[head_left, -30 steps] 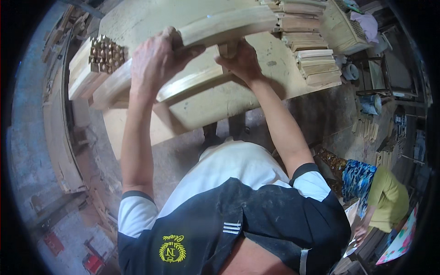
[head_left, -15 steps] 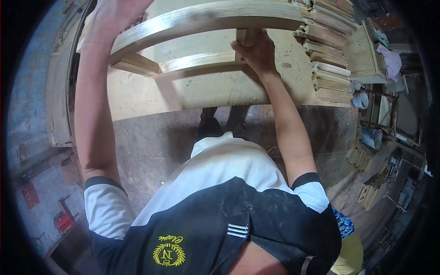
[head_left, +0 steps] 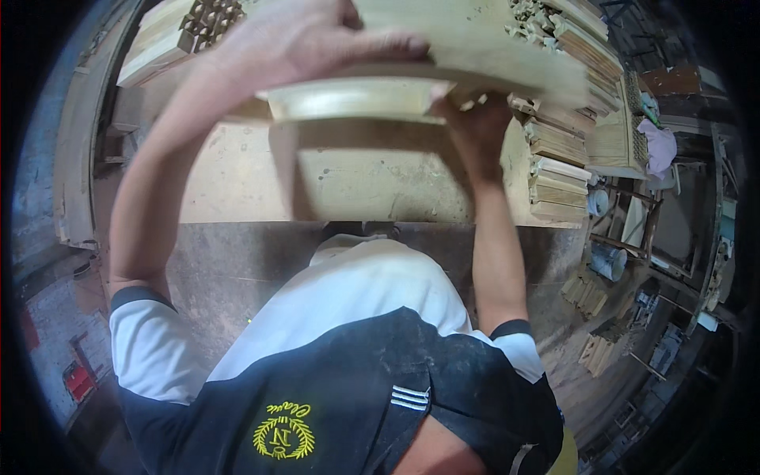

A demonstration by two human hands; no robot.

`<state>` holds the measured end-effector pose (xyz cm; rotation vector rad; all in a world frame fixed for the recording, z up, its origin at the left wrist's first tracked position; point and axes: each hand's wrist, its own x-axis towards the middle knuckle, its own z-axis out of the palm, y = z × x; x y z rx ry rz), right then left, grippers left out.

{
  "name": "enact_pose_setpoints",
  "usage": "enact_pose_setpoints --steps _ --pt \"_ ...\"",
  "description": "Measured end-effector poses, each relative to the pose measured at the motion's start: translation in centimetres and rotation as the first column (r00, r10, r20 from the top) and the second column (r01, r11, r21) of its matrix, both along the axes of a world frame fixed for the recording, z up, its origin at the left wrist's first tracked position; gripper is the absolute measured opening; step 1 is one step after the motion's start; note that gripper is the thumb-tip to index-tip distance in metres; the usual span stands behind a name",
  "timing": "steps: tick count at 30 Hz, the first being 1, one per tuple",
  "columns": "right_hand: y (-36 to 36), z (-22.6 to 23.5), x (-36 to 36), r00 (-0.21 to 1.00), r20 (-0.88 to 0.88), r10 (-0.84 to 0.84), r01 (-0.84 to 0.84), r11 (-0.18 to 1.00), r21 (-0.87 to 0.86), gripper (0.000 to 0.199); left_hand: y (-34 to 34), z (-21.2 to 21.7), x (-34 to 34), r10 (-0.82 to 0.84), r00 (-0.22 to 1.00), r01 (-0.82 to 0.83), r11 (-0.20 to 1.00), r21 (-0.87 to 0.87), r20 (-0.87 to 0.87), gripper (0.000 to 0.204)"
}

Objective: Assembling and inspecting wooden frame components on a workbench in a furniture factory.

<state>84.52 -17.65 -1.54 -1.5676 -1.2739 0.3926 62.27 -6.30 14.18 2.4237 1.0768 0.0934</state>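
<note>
Our right grip (head_left: 479, 131) in the head view is wrapped up under the wooden frame (head_left: 348, 103), pinching it close to the raised rail (head_left: 518, 67), though blur hides the fingertips. Our left grip (head_left: 305, 47) lies over the top of that rail, its thumb stretched along it; whether those fingers are clamped on the wood or merely resting there, we cannot tell. The frame is between our hands, above the pale counter (head_left: 340, 186), and its shadow falls on the near part of the board. Whether any edge of it touches the counter, we cannot make out.

To handle it well, we would let the right hand carry the weight from beneath and the left steady the top, so that the frame does not twist between them. We should curl the left thumb firmly round the rail; laid flat, it would probably give little hold if the piece tipped.

The frame's right end looks close to the stacked wooden strips (head_left: 558, 190), so we would turn it slowly on that side. More cut pieces (head_left: 170, 43) sit in a pile beyond our left forearm, and the other end deserves the same care.
</note>
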Motion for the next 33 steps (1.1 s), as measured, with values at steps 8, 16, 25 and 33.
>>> enact_pose_setpoints --steps 8,16,25,33 --pt "9.5 3.0 6.7 0.896 0.443 -0.014 -0.002 0.999 0.036 0.057 10.8 -1.6 1.7 0.130 0.978 -0.167 0.957 0.237 0.164 0.054" --pt "4.6 -6.8 11.6 0.986 -0.014 -0.167 0.137 0.849 -0.511 0.070 25.0 -18.1 3.3 0.099 0.995 -0.072 0.824 0.562 -0.017 0.059" --pt "11.4 -14.2 15.0 0.925 0.323 -0.201 0.350 0.784 -0.512 0.076 18.9 -23.0 0.0 0.396 0.833 -0.504 0.832 0.233 0.385 0.078" --pt "15.8 -13.0 12.8 0.966 0.161 -0.204 0.258 0.689 -0.677 0.065 9.3 -26.6 -9.2 0.772 0.418 -0.464 0.635 -0.618 0.479 0.075"
